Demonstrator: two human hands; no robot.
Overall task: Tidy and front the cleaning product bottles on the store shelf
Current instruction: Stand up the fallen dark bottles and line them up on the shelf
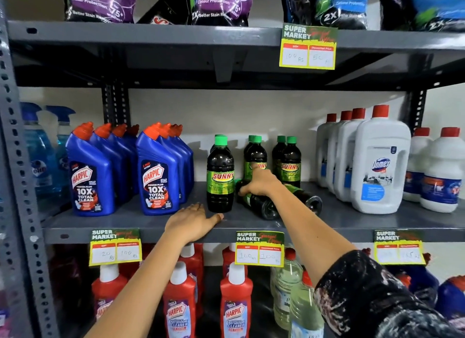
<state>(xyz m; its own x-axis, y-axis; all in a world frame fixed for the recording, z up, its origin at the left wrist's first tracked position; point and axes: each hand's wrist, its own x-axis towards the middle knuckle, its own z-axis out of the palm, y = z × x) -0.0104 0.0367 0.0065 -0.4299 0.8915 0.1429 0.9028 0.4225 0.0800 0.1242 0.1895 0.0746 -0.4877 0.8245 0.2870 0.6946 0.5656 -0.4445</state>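
Note:
On the middle shelf (352, 224) stand dark Sunny bottles with green caps: one at the front (220, 176), others behind it (290, 161). Two more Sunny bottles lie on their sides, one (259, 204) under my right hand, the other (305, 198) just right of it. My right hand (259, 183) is closed over the nearer fallen bottle. My left hand (193, 220) rests flat and open on the shelf's front edge, just below the front standing bottle, holding nothing.
Blue Harpic bottles (157, 174) stand in rows at the left, with blue spray bottles (40, 156) beyond. White Domex jugs (380, 161) fill the right. Price tags (260, 248) hang on the shelf edge. Red Harpic bottles (236, 302) stand below, detergent pouches above.

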